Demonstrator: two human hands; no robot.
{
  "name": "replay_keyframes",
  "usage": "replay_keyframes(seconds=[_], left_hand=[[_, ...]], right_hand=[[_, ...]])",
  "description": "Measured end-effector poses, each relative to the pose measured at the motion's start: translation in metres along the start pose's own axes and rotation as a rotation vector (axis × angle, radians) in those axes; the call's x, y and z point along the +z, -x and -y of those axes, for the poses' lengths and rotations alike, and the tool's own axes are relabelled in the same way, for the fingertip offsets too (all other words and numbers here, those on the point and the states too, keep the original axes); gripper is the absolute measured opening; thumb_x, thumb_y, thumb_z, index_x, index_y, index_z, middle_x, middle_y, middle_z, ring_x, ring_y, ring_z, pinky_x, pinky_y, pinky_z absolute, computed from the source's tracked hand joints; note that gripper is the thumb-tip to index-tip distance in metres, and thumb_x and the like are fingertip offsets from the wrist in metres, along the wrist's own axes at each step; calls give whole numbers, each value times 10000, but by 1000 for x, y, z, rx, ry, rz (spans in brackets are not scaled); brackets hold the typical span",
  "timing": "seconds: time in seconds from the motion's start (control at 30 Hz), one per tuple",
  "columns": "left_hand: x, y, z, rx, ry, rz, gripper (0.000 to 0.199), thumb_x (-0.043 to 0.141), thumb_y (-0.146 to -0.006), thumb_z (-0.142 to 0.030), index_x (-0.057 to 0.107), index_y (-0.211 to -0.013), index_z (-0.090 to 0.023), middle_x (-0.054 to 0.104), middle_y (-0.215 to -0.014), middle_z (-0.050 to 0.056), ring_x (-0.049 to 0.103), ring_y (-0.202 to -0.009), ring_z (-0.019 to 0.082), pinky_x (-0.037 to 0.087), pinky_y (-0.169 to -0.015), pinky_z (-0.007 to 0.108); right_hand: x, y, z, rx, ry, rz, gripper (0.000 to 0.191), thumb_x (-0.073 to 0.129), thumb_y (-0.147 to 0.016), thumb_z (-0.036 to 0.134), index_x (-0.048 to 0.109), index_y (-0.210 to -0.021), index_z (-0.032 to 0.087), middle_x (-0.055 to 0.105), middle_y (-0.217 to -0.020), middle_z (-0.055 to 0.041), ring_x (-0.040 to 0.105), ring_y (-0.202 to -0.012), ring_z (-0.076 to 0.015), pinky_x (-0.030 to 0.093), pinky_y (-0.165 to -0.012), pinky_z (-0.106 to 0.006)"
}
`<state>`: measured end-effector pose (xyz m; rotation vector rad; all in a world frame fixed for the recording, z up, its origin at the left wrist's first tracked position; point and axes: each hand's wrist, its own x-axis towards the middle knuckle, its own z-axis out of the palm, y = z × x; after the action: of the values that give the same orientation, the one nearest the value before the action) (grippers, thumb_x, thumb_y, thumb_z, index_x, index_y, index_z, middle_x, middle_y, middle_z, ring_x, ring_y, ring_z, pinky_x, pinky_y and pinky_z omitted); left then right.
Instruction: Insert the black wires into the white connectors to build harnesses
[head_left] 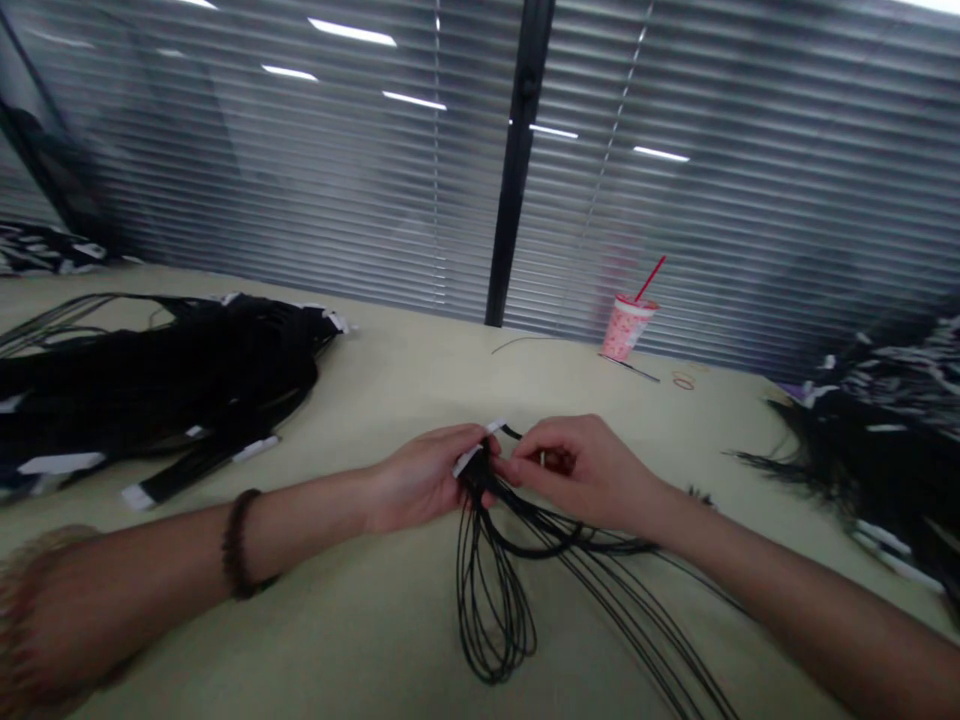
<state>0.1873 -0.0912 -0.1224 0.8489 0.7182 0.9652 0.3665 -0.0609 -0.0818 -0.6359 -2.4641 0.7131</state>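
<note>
A bundle of thin black cables (pixel 495 615) hangs in loops below my two hands, with long strands trailing over the table to the lower right. My left hand (pixel 427 475) is closed around the top of this bundle, where white connector ends (pixel 466 460) show by the thumb. From the right, my right hand (pixel 577 470) meets it with thumb and forefinger pinched at the black cables. The fingertips partly hide what is between them. A short white-tipped end (pixel 496 426) sticks up just past my left fingers.
On the pale table (pixel 405 380), a large heap of black cables (pixel 172 370) lies to the left, another pile (pixel 885 440) to the right. A pink cup (pixel 627 328) with a red straw, a thin pen-like tool (pixel 630 368) and rubber bands (pixel 683 381) are near the blinds-covered window.
</note>
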Motion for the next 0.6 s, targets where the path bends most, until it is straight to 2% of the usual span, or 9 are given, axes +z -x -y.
replay_keyframes(seconds=[0.13, 0.23, 0.33, 0.4, 0.5, 0.53, 0.6], left_hand=[[1, 2, 4, 29, -64, 62, 226, 397, -831, -302, 522, -807, -115, 573, -719, 57, 548, -617, 131, 427, -578, 265], [0, 3, 5, 5, -104, 92, 227, 404, -828, -312, 519, -806, -117, 576, -734, 59, 554, -611, 134, 424, -569, 266], [0, 3, 5, -7, -103, 51, 220, 439, -808, -329, 508, -799, -120, 577, -710, 46, 562, -589, 139, 421, -567, 273], [1, 3, 4, -2, -99, 20, 219, 447, -802, -327, 502, -798, -115, 591, -700, 49, 564, -579, 140, 419, -576, 276], [4, 4, 2, -30, -98, 11, 244, 414, -813, -343, 485, -864, -115, 635, -772, 94, 565, -580, 137, 412, -590, 273], [5, 4, 1, -48, -99, 2, 253, 409, -813, -348, 474, -884, -114, 642, -807, 113, 566, -580, 135, 407, -593, 270], [6, 4, 0, -71, -100, -28, 260, 418, -806, -349, 461, -894, -109, 643, -849, 144, 567, -585, 134, 402, -600, 268]], right_hand=[[15, 2, 4, -23, 74, 31, 103, 530, -721, 184, 623, -690, 153, 577, -613, 16, 461, -536, -59, 323, -503, -175], [15, 0, -1, -2, 15, 110, 125, 499, -725, 160, 622, -719, 141, 587, -624, 10, 468, -527, -54, 330, -501, -172], [9, -2, -4, 67, -61, 146, 151, 479, -733, 177, 626, -732, 142, 583, -641, 0, 470, -547, -61, 333, -511, -182], [3, -3, -4, 173, -193, 208, 138, 501, -706, 181, 615, -772, 139, 560, -624, 1, 458, -538, -66, 326, -497, -188], [-15, -7, -1, 355, -551, 333, 216, 497, -665, 156, 568, -870, 152, 451, -519, 43, 357, -438, -52, 258, -424, -186], [-25, -9, -2, 397, -674, 333, 207, 483, -660, 155, 554, -854, 157, 393, -487, 57, 302, -410, -48, 223, -405, -186], [-47, -11, -6, 413, -845, 198, 67, 463, -662, 181, 514, -699, 159, 300, -471, 62, 221, -397, -45, 178, -394, -197]])
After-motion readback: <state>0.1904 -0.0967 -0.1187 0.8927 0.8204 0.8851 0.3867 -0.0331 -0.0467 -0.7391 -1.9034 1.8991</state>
